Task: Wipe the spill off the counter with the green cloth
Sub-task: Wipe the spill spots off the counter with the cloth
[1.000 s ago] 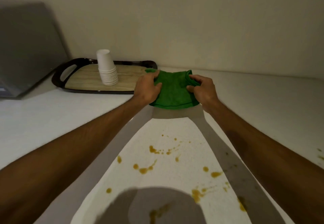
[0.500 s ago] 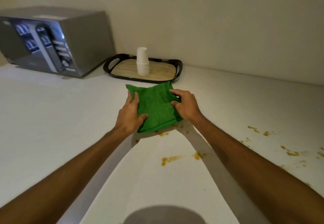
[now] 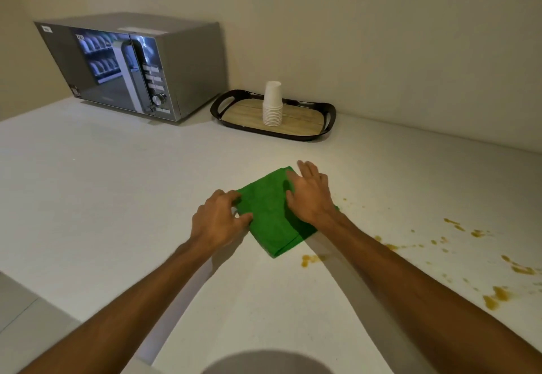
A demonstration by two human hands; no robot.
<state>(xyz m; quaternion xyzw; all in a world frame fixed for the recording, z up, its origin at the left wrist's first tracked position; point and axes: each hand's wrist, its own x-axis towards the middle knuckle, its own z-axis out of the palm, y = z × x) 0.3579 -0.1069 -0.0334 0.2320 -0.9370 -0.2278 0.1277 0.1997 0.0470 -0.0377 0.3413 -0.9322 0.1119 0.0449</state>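
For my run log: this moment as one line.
left hand grips green cloth | right hand presses cloth flat | spill unwiped on counter

On one counter [image 3: 117,197]: one green cloth [image 3: 271,221], one microwave [image 3: 187,66], one tray [image 3: 293,137], one stack of cups [image 3: 272,107], and two hands: left hand [image 3: 217,221], right hand [image 3: 311,195].

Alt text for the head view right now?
The left hand grips and the right hand presses a folded green cloth on the counter; brown spill lies to its right. A microwave and tray of cups stand behind.
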